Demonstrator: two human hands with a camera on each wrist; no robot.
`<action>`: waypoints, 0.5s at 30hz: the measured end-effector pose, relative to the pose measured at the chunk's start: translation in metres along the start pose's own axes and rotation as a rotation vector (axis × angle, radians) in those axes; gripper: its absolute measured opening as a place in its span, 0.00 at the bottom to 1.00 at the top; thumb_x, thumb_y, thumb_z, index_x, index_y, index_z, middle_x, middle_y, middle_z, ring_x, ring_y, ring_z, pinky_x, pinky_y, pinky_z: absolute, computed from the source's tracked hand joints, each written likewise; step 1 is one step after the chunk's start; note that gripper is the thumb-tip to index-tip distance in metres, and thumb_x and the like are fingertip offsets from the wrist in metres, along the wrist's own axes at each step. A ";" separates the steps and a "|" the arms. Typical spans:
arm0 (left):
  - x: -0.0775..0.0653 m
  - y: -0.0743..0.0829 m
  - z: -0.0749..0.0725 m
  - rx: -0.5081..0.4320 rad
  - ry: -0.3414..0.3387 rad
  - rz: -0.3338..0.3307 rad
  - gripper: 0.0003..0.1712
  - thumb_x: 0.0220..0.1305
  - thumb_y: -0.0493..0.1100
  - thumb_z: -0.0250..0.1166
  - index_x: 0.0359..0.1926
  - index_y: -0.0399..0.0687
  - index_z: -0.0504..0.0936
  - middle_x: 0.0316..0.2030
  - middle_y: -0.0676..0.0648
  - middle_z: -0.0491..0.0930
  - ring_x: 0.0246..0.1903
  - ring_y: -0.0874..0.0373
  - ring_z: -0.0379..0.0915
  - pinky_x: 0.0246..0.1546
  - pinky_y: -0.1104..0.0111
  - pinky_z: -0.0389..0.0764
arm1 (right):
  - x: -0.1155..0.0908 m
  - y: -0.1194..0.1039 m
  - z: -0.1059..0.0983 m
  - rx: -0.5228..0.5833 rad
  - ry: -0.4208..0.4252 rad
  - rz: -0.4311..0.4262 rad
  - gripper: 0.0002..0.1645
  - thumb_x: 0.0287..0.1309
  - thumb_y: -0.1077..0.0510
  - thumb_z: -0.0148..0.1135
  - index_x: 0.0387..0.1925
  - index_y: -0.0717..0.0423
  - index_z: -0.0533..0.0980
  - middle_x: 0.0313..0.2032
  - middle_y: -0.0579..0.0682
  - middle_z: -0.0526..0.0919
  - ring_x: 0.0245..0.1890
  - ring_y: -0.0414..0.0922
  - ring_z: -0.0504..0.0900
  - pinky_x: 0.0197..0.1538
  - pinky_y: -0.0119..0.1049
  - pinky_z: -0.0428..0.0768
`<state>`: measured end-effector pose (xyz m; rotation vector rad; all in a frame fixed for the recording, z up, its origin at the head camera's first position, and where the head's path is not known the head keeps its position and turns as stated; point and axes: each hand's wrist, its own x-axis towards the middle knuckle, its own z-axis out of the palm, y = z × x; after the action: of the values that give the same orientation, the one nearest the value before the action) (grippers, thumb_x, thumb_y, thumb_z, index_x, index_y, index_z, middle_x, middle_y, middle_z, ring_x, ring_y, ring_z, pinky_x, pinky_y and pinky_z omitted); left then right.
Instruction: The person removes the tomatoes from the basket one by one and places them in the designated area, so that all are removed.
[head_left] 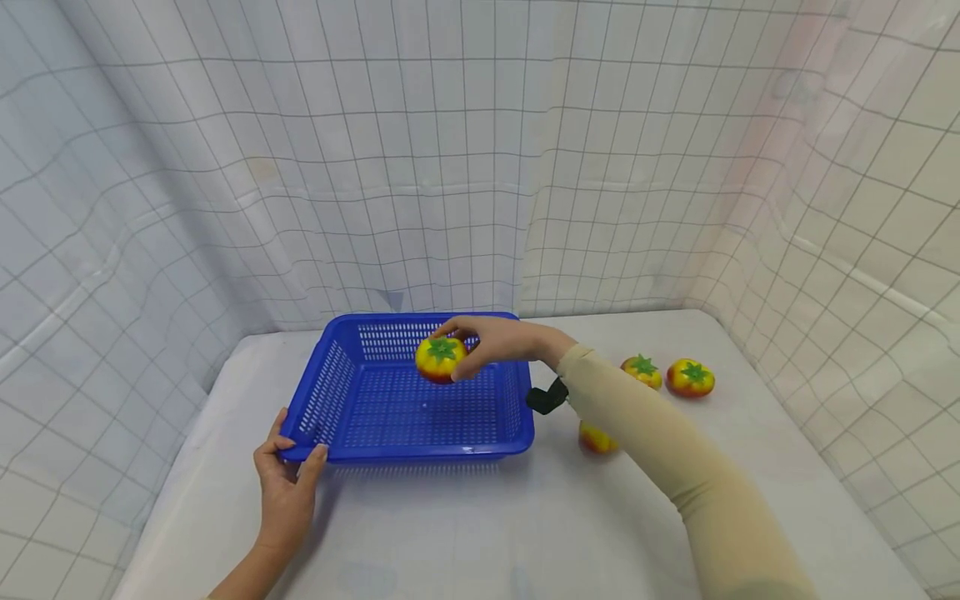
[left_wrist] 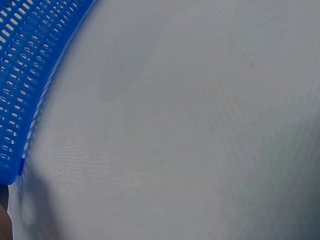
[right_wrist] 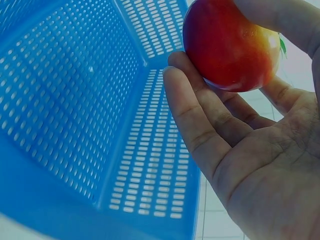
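My right hand (head_left: 498, 340) holds a yellow-and-red tomato (head_left: 441, 358) with a green star-shaped top, above the inside of a blue plastic basket (head_left: 420, 454). In the right wrist view the thumb and fingers pinch the tomato (right_wrist: 227, 47), clear of the slotted basket wall (right_wrist: 150, 175). At the basket's near left corner, my left hand (head_left: 287, 500) grips the rim, thumb on the near side and fingers on the left side. Only a sliver of that hand (left_wrist: 5, 222) shows in the left wrist view, beside the basket edge.
Right of the basket, more tomatoes lie on the white table (head_left: 465, 533): one at the far right (head_left: 691, 378), one beside it (head_left: 642, 371) and one nearer (head_left: 596, 437), the latter two partly behind the right sleeve. Grid-patterned white curtains (head_left: 450, 167) surround the table.
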<state>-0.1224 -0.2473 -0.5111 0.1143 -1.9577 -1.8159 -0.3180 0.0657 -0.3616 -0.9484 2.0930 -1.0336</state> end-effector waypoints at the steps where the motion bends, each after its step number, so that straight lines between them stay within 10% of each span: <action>1: 0.000 0.000 0.000 -0.001 -0.001 -0.001 0.21 0.75 0.32 0.57 0.53 0.50 0.52 0.80 0.54 0.43 0.71 0.48 0.53 0.56 0.84 0.68 | -0.002 0.001 -0.001 -0.004 0.006 0.003 0.41 0.54 0.48 0.77 0.68 0.35 0.69 0.61 0.48 0.73 0.55 0.49 0.78 0.55 0.40 0.82; 15: 0.000 0.000 0.000 -0.018 -0.002 0.001 0.21 0.75 0.31 0.57 0.53 0.50 0.52 0.80 0.53 0.43 0.70 0.51 0.55 0.54 0.84 0.69 | -0.024 0.017 -0.008 0.029 0.028 0.046 0.43 0.54 0.48 0.76 0.70 0.36 0.68 0.64 0.50 0.70 0.58 0.50 0.75 0.58 0.43 0.80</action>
<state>-0.1219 -0.2474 -0.5110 0.1053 -1.9420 -1.8335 -0.3165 0.0953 -0.3674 -0.8726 2.1068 -1.0563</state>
